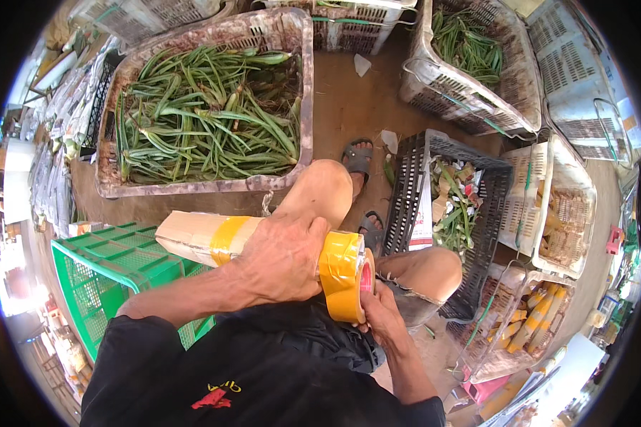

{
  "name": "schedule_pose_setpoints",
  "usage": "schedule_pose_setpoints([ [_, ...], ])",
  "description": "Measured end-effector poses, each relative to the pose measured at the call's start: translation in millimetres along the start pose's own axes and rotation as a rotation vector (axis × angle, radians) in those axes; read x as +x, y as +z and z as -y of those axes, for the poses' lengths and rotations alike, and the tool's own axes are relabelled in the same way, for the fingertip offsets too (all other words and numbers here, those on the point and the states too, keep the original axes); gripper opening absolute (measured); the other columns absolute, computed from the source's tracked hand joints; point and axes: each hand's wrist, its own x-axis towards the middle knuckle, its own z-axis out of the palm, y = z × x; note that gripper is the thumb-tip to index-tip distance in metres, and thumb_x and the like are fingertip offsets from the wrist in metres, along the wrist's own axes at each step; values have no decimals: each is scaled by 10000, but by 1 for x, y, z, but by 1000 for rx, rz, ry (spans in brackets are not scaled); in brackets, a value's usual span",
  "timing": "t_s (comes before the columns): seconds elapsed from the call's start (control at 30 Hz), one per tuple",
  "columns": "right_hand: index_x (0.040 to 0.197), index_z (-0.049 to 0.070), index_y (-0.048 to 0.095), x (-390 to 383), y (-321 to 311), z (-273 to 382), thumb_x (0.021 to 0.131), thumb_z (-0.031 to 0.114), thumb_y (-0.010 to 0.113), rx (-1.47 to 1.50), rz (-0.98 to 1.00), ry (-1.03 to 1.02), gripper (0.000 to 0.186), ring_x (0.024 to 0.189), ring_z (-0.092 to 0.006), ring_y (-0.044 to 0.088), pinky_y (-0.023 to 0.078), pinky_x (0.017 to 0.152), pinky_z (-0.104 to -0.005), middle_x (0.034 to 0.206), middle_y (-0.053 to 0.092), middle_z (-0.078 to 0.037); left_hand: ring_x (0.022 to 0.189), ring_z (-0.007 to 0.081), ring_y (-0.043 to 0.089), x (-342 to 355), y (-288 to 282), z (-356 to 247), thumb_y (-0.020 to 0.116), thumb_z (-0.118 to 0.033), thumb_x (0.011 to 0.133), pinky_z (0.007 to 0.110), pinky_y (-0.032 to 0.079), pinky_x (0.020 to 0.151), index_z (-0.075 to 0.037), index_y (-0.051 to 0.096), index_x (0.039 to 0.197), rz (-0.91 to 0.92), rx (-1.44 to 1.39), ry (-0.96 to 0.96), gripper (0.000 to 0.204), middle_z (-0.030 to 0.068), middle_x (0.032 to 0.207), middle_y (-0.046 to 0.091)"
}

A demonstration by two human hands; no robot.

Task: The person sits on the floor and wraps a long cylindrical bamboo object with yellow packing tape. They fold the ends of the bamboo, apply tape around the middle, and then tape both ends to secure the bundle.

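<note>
Palm-down, left hand (281,260) clasps parcel (206,238); right hand (381,313) seemingly grips tape roll (345,274).

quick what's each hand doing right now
left hand: closed over the paper-wrapped bundle
right hand: gripping the roll of yellow tape

The left hand (281,260) lies over a long paper-wrapped bundle (199,238) banded with yellow tape, resting across the person's knees. The right hand (381,317) holds a yellow tape roll (345,274) against the bundle's end. Ahead sits a pale plastic crate (303,85) of long green leaves (206,117); a green plastic basket (103,267) stands left, a black crate (409,185) right.
</note>
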Motion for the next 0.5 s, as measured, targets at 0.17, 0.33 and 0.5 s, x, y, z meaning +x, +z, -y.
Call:
schedule_pose_setpoints([
  [0.17, 1129, -18, 633, 51, 2, 7, 1045, 183, 589, -70, -194, -58, 223, 503, -118, 615, 456, 403, -233, 763, 691, -63, 947, 384, 683, 0, 1, -2, 859, -246, 653, 484, 560, 831, -23, 615, 1111, -1, -26, 69, 565, 175, 992, 662],
  [0.33, 1179, -26, 650, 99, -8, -2, 1059, 162, 627, 28, -126, -323, 224, 732, -122, 714, 585, 619, -263, 940, 732, -70, 928, 357, 700, 3, -1, -7, 791, -205, 716, 450, 560, 845, 17, 622, 999, 15, 32, 110, 397, 187, 963, 677],
  [0.5, 1124, 1, 673, 93, 2, 41, 1051, 129, 643, 202, -2, -392, 150, 779, -147, 728, 602, 664, -301, 974, 735, -60, 858, 342, 692, 2, 8, -8, 756, -185, 735, 438, 554, 801, 10, 629, 949, -11, 57, 177, 316, 190, 913, 676],
])
